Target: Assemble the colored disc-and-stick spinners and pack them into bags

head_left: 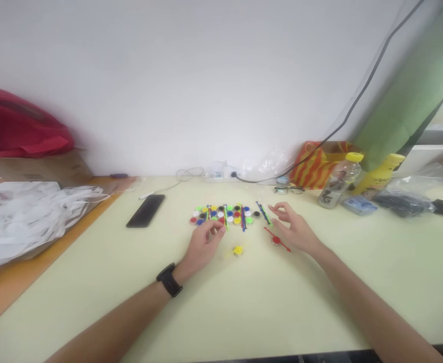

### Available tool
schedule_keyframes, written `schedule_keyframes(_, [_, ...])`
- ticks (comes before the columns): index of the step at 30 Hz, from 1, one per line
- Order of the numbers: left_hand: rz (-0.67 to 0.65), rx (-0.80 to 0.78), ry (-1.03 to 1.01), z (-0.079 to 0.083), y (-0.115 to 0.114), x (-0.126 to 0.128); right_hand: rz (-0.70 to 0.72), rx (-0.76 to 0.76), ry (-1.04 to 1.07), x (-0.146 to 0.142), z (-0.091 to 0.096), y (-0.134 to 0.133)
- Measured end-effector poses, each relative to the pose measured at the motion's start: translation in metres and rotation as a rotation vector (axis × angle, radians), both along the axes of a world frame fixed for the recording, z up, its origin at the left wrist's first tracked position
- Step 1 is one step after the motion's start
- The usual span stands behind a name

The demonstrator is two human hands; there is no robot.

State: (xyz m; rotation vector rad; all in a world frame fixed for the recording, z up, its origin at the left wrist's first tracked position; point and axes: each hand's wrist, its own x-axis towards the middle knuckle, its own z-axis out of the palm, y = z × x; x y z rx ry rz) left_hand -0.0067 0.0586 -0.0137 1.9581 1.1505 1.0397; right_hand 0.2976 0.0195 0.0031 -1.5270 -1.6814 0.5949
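Note:
On the pale table lie several small round coloured discs (237,221) in rows, with thin coloured arrow-shaped strips (243,219) laid across them. My left hand (205,244), wearing a black watch, is at the near edge of the rows, thumb and fingers curled together; whatever may be between the fingertips is hidden. My right hand (295,229) hovers with fingers apart beside a few blue and green strips (264,213). Just below it is a red arrow on a round base (276,240). A yellow round piece (237,250), partly blurred, sits between my hands.
A black phone (146,210) lies left of the discs. Glasses (289,190), a clear bottle (340,181), a yellow bottle (378,177) and a striped bag (307,164) stand back right. A power strip (221,174) lies by the wall. White straps (28,217) fill the left side.

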Motion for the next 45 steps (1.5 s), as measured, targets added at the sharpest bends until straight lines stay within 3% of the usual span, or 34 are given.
schedule_keyframes(20, [-0.016,-0.002,-0.001,-0.002,0.001,0.0,0.003,-0.055,0.016,0.007,-0.017,0.009])
schedule_keyframes(34, [-0.019,-0.014,-0.002,-0.001,-0.001,0.0,-0.037,-0.027,0.017,0.005,-0.015,0.008])
schedule_keyframes(41, [-0.02,-0.014,-0.006,0.0,0.0,0.0,-0.137,0.069,-0.287,0.012,-0.032,0.018])
schedule_keyframes(45, [-0.022,-0.013,-0.012,0.0,-0.001,0.0,-0.058,0.189,-0.39,0.015,-0.043,0.027])
